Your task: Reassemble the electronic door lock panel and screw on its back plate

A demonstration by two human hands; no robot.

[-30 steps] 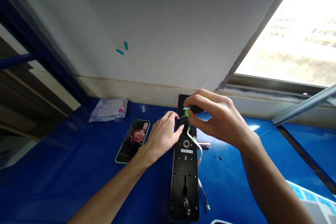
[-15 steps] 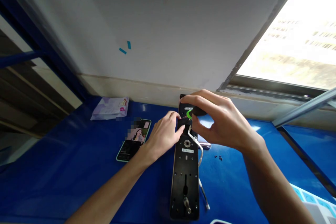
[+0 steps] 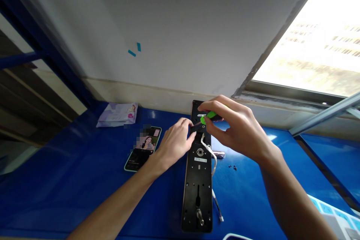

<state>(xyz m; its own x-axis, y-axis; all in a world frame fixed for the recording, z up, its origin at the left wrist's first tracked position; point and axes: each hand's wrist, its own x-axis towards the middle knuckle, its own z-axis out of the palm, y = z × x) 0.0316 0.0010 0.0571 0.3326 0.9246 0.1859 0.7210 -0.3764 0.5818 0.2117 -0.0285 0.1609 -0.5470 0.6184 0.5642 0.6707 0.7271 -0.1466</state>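
A long black lock panel (image 3: 197, 183) lies lengthwise on the blue table (image 3: 70, 191), its far end near the wall. My right hand (image 3: 236, 129) is closed round a green-and-black screwdriver (image 3: 207, 117), whose tip points down-left onto the panel's upper part. My left hand (image 3: 174, 143) pinches the panel's left edge beside the screwdriver tip, fingers closed on it. A white cable (image 3: 210, 155) runs from the panel's upper middle down its right side to a plug (image 3: 221, 218).
A phone (image 3: 143, 148) with a lit screen lies left of my left hand. A pale purple packet (image 3: 117, 114) sits by the wall. Small dark screws (image 3: 232, 166) and a small clear part (image 3: 219, 153) lie right of the panel. A white-and-blue object (image 3: 334, 219) is at lower right.
The right hand has turned slightly on the screwdriver, showing more of its green handle. The left hand keeps its pinch on the panel. The view shifted a little.
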